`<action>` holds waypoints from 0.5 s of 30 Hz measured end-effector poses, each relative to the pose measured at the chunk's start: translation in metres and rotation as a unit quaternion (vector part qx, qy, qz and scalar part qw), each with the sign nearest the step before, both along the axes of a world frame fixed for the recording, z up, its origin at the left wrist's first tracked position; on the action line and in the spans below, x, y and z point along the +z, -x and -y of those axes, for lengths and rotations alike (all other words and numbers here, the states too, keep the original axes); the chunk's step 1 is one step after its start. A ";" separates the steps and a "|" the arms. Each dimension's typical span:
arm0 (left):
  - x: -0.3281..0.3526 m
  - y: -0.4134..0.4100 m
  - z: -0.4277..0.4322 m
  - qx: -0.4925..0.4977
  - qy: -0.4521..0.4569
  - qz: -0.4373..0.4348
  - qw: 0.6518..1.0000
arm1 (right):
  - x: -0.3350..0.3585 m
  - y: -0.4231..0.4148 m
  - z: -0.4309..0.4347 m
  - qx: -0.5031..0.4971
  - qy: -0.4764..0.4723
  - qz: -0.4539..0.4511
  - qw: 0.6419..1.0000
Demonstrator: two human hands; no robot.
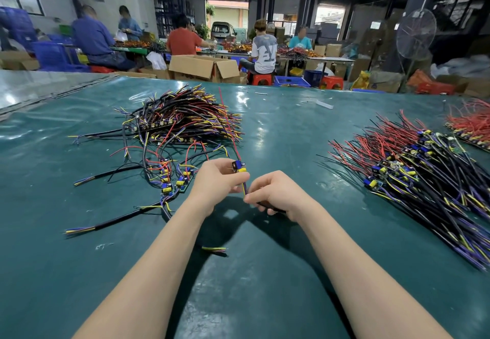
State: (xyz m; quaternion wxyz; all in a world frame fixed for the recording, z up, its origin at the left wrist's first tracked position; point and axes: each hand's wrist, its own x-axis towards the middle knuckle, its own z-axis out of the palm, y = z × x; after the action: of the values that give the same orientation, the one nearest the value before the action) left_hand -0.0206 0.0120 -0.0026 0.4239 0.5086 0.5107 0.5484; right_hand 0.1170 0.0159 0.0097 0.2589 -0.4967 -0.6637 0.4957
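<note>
My left hand point(216, 179) pinches small board point(238, 167); right hand point(278, 193) grips its black cable point(273, 208). I steady board, draw cable straight, avoid twisting thin wires point(244, 189).

I see one small board point(238, 167) mid-table, held up off the green mat, pinched in the left hand point(217, 179). It has blue & yellow parts and stands approx upright. A thin red wire point(230, 126) runs from its top toward the far side. Yellow & purple leads point(244, 189) drop from the near end into a black cable point(273, 208), gripped by the right hand point(278, 193).
</note>
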 end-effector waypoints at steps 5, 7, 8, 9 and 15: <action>0.001 -0.002 0.002 -0.043 0.011 0.045 0.998 | 0.000 0.004 0.001 0.019 -0.005 -0.029 0.999; 0.001 -0.001 0.002 -0.058 0.021 0.047 0.997 | 0.001 0.002 0.000 0.026 -0.008 -0.024 0.999; 0.002 0.001 0.002 -0.058 0.028 0.050 0.997 | 0.001 0.000 0.000 0.028 -0.011 -0.022 0.999; 0.002 0.004 0.001 -0.053 0.034 0.046 0.997 | 0.002 -0.001 0.000 0.024 -0.017 -0.023 0.999; 0.004 0.014 0.000 -0.059 0.045 0.066 0.995 | 0.004 -0.003 -0.001 -0.019 -0.065 -0.037 0.997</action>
State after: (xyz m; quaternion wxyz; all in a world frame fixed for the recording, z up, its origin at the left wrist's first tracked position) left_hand -0.0341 0.0123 0.0016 0.5107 0.4809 0.4755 0.5309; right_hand 0.1203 0.0166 0.0137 0.3246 -0.4729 -0.6748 0.4644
